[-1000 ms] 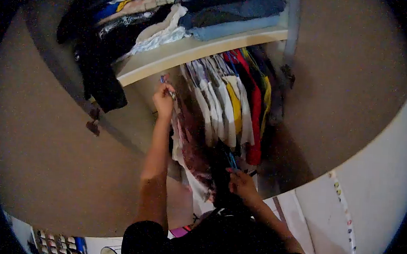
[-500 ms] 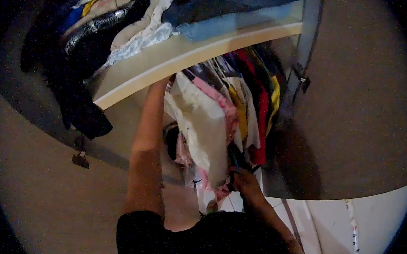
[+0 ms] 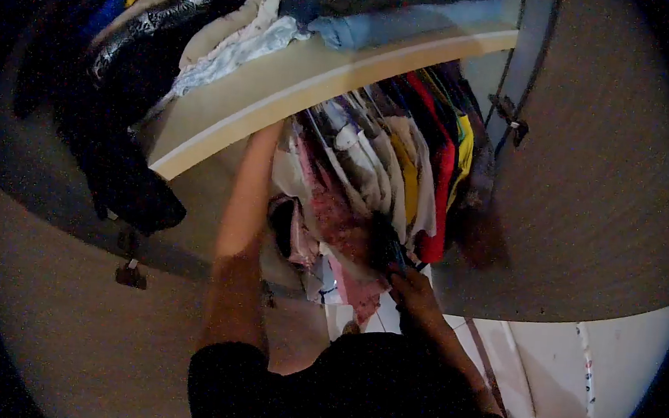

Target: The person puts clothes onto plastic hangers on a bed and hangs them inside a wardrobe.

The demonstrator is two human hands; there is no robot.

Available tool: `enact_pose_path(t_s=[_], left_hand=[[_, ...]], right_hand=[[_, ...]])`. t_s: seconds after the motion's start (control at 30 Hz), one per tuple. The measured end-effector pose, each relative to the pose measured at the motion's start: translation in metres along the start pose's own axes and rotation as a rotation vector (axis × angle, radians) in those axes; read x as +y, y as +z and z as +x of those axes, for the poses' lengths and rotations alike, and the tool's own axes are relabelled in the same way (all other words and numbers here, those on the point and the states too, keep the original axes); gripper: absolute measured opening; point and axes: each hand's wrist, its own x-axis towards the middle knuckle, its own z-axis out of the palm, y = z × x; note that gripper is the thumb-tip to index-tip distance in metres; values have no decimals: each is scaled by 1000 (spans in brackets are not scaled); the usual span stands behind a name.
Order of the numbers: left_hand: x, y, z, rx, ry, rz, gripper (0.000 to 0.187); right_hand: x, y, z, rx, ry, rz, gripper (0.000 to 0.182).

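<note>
Clothes hang in a row beneath the wardrobe shelf. My left hand (image 3: 276,133) reaches up under the shelf edge beside the white garment (image 3: 291,172) at the row's left end; its fingers are hidden. Right of that hangs a pink patterned garment (image 3: 334,213), followed by white, yellow and red ones. Lower down, in front of the row, my right hand (image 3: 412,286) is closed around a dark item (image 3: 386,243) with a thin bluish strip, whose kind is too dark to make out.
Above is the shelf (image 3: 342,81), stacked with folded clothes, including a light blue garment (image 3: 407,29). A black garment (image 3: 134,166) droops over its left end. Wardrobe doors with hinges (image 3: 512,122) stand on both sides. White floor tiles (image 3: 562,376) show at lower right.
The white garment at the front has shifted left, and the pink patterned one now shows more fully. The dark item and my right hand have risen slightly. My left hand stays under the shelf.
</note>
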Motion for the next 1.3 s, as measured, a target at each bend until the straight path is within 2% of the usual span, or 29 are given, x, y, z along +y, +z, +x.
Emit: enact_pose_path(t_s=[0.2, 0.3, 0.37, 0.4, 0.43, 0.5, 0.6, 0.63, 0.67, 0.7, 0.77, 0.83, 0.9, 0.93, 1.0, 1.1, 1.13, 1.17, 1.2, 1.23, 1.27, 1.3], left_hand=[[-1, 5, 2, -6, -3, 7, 28], [0, 11, 3, -6, -6, 6, 28], [-1, 16, 4, -6, -8, 7, 29], [-2, 18, 4, -8, -8, 6, 29], [-4, 19, 5, -12, -11, 6, 29], [-5, 21, 9, -12, -2, 9, 29], [-7, 23, 9, -10, -1, 6, 30], [-8, 22, 5, -10, 1, 0, 30], [-7, 22, 3, 11, 10, 0, 30], [-2, 18, -8, 65, 43, 0, 30], [16, 7, -62, 256, 179, 22, 30], [42, -13, -128, 294, 295, 6, 31], [55, -32, -181, -329, 339, -338, 30], [54, -23, -222, -477, 262, -349, 29], [75, -29, -259, -543, 311, -443, 29], [79, -24, -308, -521, 374, -422, 30], [77, -25, -322, -505, 386, -402, 30], [75, -31, -333, -639, 409, -229, 28], [76, -39, -337, -703, 407, -137, 27], [77, -47, -340, -767, 411, -43, 26], [87, -63, -335, -998, 377, -53, 23], [92, -73, -334, -1228, 340, -68, 20]], right_hand=[[-3, 1, 2, -35, -20, 20, 30], [-9, -2, 6, -7, -126, -225, 32], [-27, -3, -1, -33, 51, -116, 35], [-17, -7, 5, -28, 60, -113, 35], [3, -12, 13, -25, -65, -205, 36], [-3, -7, 10, -22, -181, -287, 37], [-20, -6, 9, 15, -61, -299, 37], [-18, -10, 12, 13, -230, -454, 36], [-15, -13, 14, 9, -311, -534, 36], [-12, -17, 16, 12, -393, -613, 36], [-11, -22, 19, -80, -294, -400, 36], [-19, -22, 19, -107, -253, -252, 37], [-35, -20, 17, -111, -239, -182, 38], [-46, -19, 15, -125, -47, -67, 39], [-64, -10, 8, -143, 157, 43, 41], [-92, -4, -5, -109, 108, 203, 41], [-101, -12, -11, -193, 175, -31, 41], [-109, -18, -16, -280, 237, -267, 42], [-115, -21, -22, -296, 240, -274, 42], [-117, -23, -27, -359, 176, -539, 40], [-119, -25, -33, -412, 101, -802, 39], [-120, -29, -36, -476, 57, -933, 37]])
